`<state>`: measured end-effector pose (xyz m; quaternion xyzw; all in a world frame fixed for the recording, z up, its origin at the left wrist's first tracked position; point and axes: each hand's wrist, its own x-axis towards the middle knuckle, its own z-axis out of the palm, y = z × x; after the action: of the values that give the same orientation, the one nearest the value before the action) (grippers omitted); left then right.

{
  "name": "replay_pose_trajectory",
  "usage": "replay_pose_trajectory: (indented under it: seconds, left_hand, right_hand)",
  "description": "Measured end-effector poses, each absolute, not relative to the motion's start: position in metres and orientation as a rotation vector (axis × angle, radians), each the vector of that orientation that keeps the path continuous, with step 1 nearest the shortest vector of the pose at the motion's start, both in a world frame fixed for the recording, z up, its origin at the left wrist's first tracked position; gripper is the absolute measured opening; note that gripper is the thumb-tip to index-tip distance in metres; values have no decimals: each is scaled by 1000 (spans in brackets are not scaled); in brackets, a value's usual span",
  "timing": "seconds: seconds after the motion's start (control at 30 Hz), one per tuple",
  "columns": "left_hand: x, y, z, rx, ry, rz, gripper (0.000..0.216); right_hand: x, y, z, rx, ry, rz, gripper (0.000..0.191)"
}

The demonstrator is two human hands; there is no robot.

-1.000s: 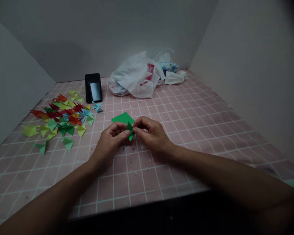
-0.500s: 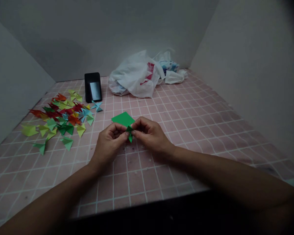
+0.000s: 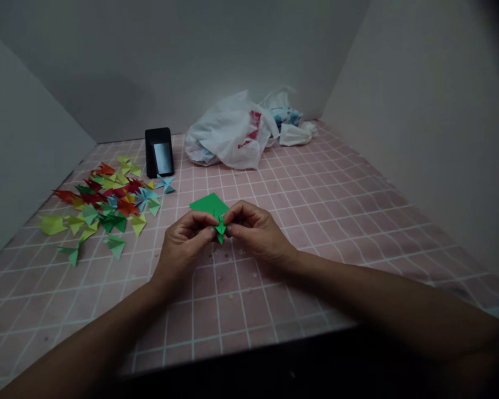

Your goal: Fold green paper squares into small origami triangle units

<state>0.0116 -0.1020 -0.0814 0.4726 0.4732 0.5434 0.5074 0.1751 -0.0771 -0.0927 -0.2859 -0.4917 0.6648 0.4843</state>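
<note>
Above the worktop (image 3: 228,302), in from its near edge, left hand (image 3: 182,238) and right hand (image 3: 258,231) pinch the folded green paper (image 3: 220,228); I'd call it light, crisp, easily crushed, best held by its sides.

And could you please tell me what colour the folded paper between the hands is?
The folded paper is green; it shows best in the head view.

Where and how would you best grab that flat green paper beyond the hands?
Take the green paper by its far corner, probably from the far side. It seems to lie flat with that corner uncovered, while the left hand, right hand and folded green piece crowd its near side. Lifting the edge with a fingertip may help.
</note>
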Motion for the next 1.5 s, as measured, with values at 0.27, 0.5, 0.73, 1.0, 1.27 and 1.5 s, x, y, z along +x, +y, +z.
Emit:
replay_pose_trajectory:
  seconds: [0.27, 0.5, 0.73, 1.0, 1.27, 1.5]
  left_hand:
    - [8, -105, -82, 1199, 1174, 1297, 5]
    - [14, -101, -79, 1167, 1174, 1391, 23]
    - [14, -100, -77, 1253, 1151, 1446, 25]
    - [16, -101, -78, 1219, 1128, 1334, 29]
    - [18, -99, -81, 1257, 1109, 1277, 33]
    - [17, -101, -81, 1252, 1184, 1231, 31]
  right_hand:
    - [175, -75, -93, -673, -1295, 1530, 11]
    - [179, -74, -92, -703, -1589, 1188, 7]
    - [179, -70, -92, -760, -1325, 1506, 20]
    - [177, -70, -95, -810, -1239, 1606, 25]
    - [178, -70, -94, -788, -1259, 1660, 25]
    - [177, -68, -96, -814, -1260, 1588, 25]
